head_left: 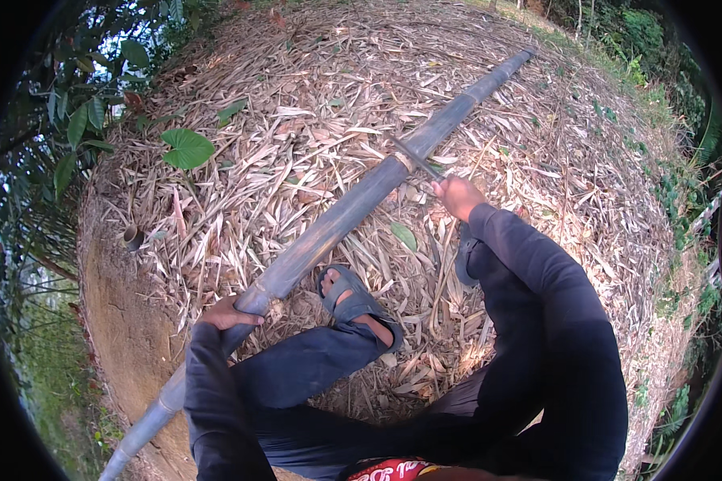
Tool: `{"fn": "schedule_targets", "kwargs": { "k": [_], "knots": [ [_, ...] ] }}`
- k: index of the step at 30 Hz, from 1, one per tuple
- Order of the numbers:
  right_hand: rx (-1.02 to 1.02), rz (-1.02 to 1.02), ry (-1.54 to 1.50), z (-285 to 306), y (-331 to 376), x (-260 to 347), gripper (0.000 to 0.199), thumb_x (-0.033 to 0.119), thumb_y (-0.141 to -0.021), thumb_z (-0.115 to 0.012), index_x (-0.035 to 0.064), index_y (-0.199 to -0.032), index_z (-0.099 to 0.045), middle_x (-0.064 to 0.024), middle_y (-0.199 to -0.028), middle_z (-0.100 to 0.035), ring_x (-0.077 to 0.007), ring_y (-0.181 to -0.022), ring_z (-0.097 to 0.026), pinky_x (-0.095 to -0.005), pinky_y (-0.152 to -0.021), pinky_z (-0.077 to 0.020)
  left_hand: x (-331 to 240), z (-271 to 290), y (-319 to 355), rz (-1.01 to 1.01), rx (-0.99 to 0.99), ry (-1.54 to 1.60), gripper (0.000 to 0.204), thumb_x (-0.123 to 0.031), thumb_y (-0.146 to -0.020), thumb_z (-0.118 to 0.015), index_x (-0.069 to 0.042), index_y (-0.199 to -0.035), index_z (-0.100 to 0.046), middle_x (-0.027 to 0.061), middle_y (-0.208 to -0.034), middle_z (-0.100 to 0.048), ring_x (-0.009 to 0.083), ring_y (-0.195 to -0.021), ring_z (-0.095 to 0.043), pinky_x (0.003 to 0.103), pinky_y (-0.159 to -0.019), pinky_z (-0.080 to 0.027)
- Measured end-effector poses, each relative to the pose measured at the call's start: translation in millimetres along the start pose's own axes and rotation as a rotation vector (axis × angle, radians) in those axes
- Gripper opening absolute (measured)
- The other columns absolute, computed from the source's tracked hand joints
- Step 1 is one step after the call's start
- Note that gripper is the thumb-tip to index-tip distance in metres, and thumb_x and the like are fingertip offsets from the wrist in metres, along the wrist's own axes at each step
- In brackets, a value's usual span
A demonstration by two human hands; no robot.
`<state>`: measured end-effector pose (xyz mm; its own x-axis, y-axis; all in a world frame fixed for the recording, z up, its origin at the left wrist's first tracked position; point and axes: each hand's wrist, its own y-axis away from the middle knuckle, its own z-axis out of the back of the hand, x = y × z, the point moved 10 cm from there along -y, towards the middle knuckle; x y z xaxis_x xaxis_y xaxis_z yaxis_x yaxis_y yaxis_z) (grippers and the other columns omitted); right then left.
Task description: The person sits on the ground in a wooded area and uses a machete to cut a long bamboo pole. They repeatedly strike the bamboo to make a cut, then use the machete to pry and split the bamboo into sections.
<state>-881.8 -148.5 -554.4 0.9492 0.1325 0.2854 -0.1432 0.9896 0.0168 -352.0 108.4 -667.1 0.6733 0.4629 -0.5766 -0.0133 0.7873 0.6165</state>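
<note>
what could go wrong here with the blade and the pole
The blade lies across the round pole, so it might skid sideways under pressure from the right hand.
The left hand is on the pole away from the blade, so the pole could roll or shift on the loose dry leaves.
The toes in the open sandal are bare and close to the pole, so a roll or slip might hurt them.
</note>
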Motion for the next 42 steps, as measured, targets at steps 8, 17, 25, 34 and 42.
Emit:
{"fn": "schedule_targets", "kwargs": {
  "k": [8, 17, 25, 34, 42],
  "knots": [
    [0.113, 0.306, 0.306, -1.6, 56.9, 67.8, 0.048, 0.055, -0.101, -0.054, 0.0079, -0.109, -0.06, -0.0214, -0.083, -0.071, -0.0428, -0.087, -0.072, -0.0529, -0.076, -0.0555, 2.4, 4.2, 31.2, -0.143, -0.258, -0.058, 0.088, -0.053, -0.059, -0.093, -0.001, -0.125, -0.068, 0.0187, -0.11, -0.075, 0.0311, -0.105, -0.072, 0.038, -0.097, -0.053],
    [-0.089, 0.205, 0.153, 3.1, 29.2, 20.7, 0.05, 0.051, -0.101, -0.058, 0.0008, -0.099, -0.062, -0.0235, -0.078, -0.069, -0.0451, -0.078, -0.069, -0.0541, -0.072, -0.0547, -21.5, -15.8, 54.3, -0.179, -0.536, -0.394, 0.087, -0.053, -0.062, -0.09, -0.007, -0.128, -0.059, 0.0252, -0.097, -0.073, 0.0422, -0.087, -0.073, 0.049, -0.081, -0.059],
    [-0.044, 0.119, 0.291, 23.6, 18.6, 0.7, 0.045, 0.051, -0.1, -0.059, 0.0061, -0.104, -0.062, -0.0211, -0.084, -0.071, -0.043, -0.082, -0.07, -0.0532, -0.074, -0.055, -36.9, -35.6, 67.1, -0.118, -0.689, -0.563, 0.081, -0.046, -0.065, -0.089, -0.008, -0.127, -0.052, 0.0202, -0.102, -0.072, 0.0381, -0.089, -0.073, 0.048, -0.078, -0.06],
    [0.049, 0.233, 0.281, 9.5, 33.9, 51.4, 0.051, 0.055, -0.102, -0.053, 0.0047, -0.099, -0.065, -0.0201, -0.078, -0.07, -0.0413, -0.079, -0.071, -0.0535, -0.073, -0.0548, -29.7, -35.8, 65.0, -0.066, -0.645, -0.588, 0.08, -0.047, -0.065, -0.09, -0.009, -0.124, -0.052, 0.0199, -0.106, -0.07, 0.0371, -0.088, -0.074, 0.048, -0.078, -0.06],
    [0.11, 0.387, 0.43, 1.6, 42.2, 88.6, 0.056, 0.059, -0.1, -0.054, 0.004, -0.101, -0.066, -0.0217, -0.087, -0.072, -0.0387, -0.088, -0.072, -0.0522, -0.079, -0.0564, -25.9, -29.6, 72.3, -0.112, -0.691, -0.545, 0.082, -0.045, -0.064, -0.09, -0.007, -0.128, -0.055, 0.0203, -0.096, -0.073, 0.0384, -0.081, -0.074, 0.047, -0.074, -0.06]
  ]
}}
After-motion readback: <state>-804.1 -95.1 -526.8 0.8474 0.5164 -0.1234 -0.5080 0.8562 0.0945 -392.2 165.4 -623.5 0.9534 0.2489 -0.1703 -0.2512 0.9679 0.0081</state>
